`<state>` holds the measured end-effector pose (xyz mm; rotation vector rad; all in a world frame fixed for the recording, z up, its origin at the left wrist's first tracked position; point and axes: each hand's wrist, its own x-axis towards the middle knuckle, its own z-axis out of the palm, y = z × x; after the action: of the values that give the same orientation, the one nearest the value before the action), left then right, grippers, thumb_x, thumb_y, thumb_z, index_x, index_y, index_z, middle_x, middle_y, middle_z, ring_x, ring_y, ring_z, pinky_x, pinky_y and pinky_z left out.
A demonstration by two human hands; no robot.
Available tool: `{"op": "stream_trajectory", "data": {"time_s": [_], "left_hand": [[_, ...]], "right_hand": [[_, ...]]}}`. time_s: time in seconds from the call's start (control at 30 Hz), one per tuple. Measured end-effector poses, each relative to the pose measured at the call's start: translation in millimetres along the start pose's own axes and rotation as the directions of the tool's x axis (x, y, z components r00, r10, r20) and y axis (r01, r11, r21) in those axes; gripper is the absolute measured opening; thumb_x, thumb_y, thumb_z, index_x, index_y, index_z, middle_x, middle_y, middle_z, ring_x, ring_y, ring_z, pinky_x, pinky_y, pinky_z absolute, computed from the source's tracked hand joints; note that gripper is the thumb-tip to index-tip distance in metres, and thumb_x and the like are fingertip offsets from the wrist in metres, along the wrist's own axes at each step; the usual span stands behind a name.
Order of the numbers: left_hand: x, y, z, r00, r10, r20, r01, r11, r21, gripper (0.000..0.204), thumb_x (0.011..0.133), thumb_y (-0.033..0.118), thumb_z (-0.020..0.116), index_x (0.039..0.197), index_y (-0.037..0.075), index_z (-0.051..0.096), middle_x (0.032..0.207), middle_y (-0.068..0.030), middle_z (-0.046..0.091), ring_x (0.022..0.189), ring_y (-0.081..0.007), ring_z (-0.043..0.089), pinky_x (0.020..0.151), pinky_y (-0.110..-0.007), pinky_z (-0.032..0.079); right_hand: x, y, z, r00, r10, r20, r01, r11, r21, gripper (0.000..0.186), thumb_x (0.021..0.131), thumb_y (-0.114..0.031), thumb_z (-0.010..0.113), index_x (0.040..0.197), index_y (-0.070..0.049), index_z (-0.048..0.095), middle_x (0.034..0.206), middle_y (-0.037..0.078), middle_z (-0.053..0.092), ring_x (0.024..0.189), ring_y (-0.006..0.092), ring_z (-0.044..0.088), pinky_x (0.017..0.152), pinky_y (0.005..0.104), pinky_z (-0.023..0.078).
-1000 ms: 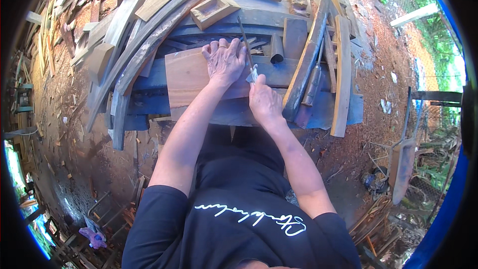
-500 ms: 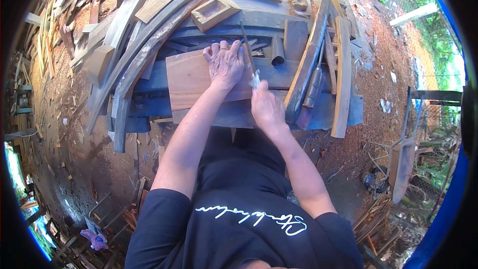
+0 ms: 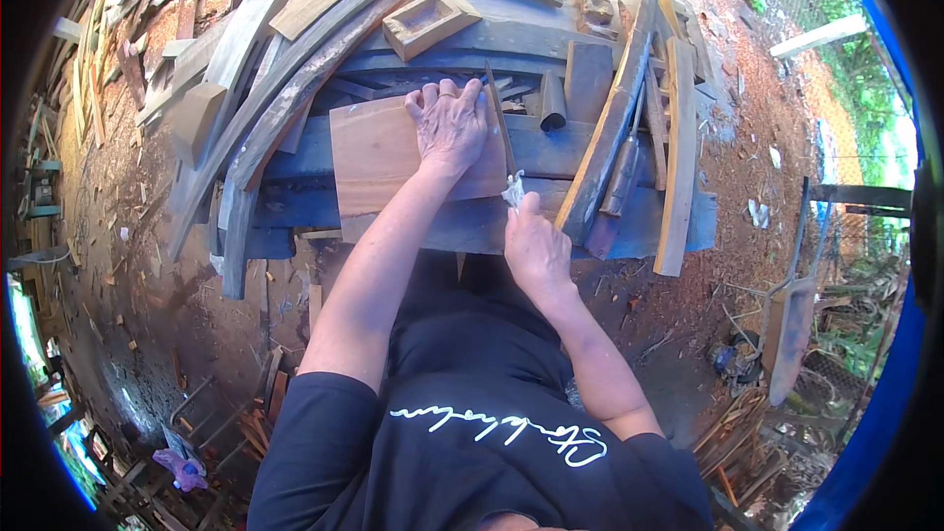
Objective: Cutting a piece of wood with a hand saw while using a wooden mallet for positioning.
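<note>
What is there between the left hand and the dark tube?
In the head view: the right edge of the board and the thin blade of the right hand's tool.

Dressed in a dark short-sleeved T-shirt [image 3: 433, 369], marked across the chest with white cursive lettering [image 3: 492, 426] in thin, looping strokes. Wears plain sleeves [image 3: 310, 433] of the same dark cloth, ending above the elbows, over bare forearms [image 3: 379, 261]. Sports a slim ring [image 3: 447, 94] on the left hand [image 3: 450, 131] and, below the shirt, dark, shaded legwear [image 3: 487, 285].
</note>
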<state>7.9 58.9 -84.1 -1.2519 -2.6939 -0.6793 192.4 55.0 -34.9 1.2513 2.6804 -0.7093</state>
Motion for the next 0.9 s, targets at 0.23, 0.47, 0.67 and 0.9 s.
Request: {"op": "stream_trajectory", "data": {"time_s": [0.23, 0.47, 0.67, 0.9], "left_hand": [[0.2, -0.5, 5.7, 0.999, 0.018, -0.040, -0.018, 1.000, 0.000, 0.025, 0.095, 0.032, 0.051, 0.111, 0.020, 0.066, 0.100, -0.0070, 0.062, 0.105, -0.0258, 0.052, 0.096, -0.046, 0.028], [1.5, 0.5, -2.7, 0.999, 0.022, -0.040, -0.022, 1.000, 0.008, 0.025, 0.096, 0.032, 0.051, 0.112, 0.020, 0.066, 0.101, -0.0069, 0.062, 0.105, -0.0258, 0.052, 0.097, -0.046, 0.028], [0.3, -1.7, 6.8, 1.000, 0.010, -0.029, -0.010, 1.000, 0.002, 0.025, 0.096, 0.032, 0.051, 0.111, 0.020, 0.066, 0.101, -0.0070, 0.062, 0.105, -0.0261, 0.051, 0.098, -0.046, 0.027], [2.0, 1.4, -1.7, 1.000, 0.003, -0.006, -0.003, 1.000, 0.006, 0.025, 0.096, 0.033, 0.051, 0.111, 0.020, 0.066, 0.101, -0.0073, 0.062, 0.106, -0.0259, 0.052, 0.097, -0.046, 0.027]], "right_hand": [[53.0, -8.4, 3.6, 0.989, -0.074, -0.131, 0.072, 0.997, -0.016, 0.022, 0.099, -0.024, 0.048, 0.099, -0.002, 0.043, 0.071, 0.024, 0.066, 0.074, 0.0419, 0.068, 0.068, 0.0537, 0.054], [1.5, -2.0, 3.5, 0.999, -0.006, -0.047, 0.006, 1.000, -0.010, 0.020, 0.100, -0.022, 0.047, 0.099, -0.002, 0.043, 0.071, 0.024, 0.066, 0.074, 0.0421, 0.068, 0.068, 0.0546, 0.054], [42.4, -8.1, 7.2, 0.984, -0.076, -0.159, 0.075, 0.997, -0.008, 0.021, 0.098, -0.023, 0.049, 0.099, -0.003, 0.043, 0.070, 0.023, 0.066, 0.072, 0.0414, 0.068, 0.066, 0.0530, 0.054], [14.9, -8.5, 6.5, 0.997, -0.001, -0.072, 0.001, 1.000, 0.003, 0.020, 0.099, -0.022, 0.049, 0.099, -0.003, 0.043, 0.070, 0.023, 0.066, 0.071, 0.0417, 0.068, 0.066, 0.0541, 0.054]]}}
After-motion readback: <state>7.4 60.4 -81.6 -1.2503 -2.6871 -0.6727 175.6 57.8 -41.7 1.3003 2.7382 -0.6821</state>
